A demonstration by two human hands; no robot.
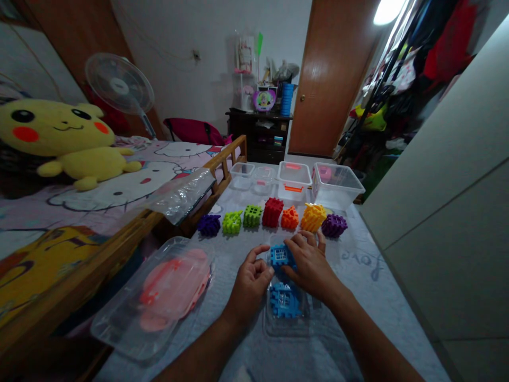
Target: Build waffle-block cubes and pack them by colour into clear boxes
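A clear plastic container (278,331) lies on the cloth-covered table with blue interlocking toy pieces inside. My right hand (312,262) is closed around the far blue piece (279,256), thumb on the near side and fingers over its right part. The near blue piece (284,301) lies flat in the container, closer to me. My left hand (252,278) is at the container's left edge, index finger and thumb apart with the other fingers curled, and nothing shows between them. Whether its fingertips touch the container, I cannot tell.
Beyond the container is a row of coloured blocks, including a red block (272,212) and a purple block (334,226). Behind them stand clear boxes, among them a large box (338,183). Transparent and pink lids (175,286) lie left, beside a wooden bed rail (226,164).
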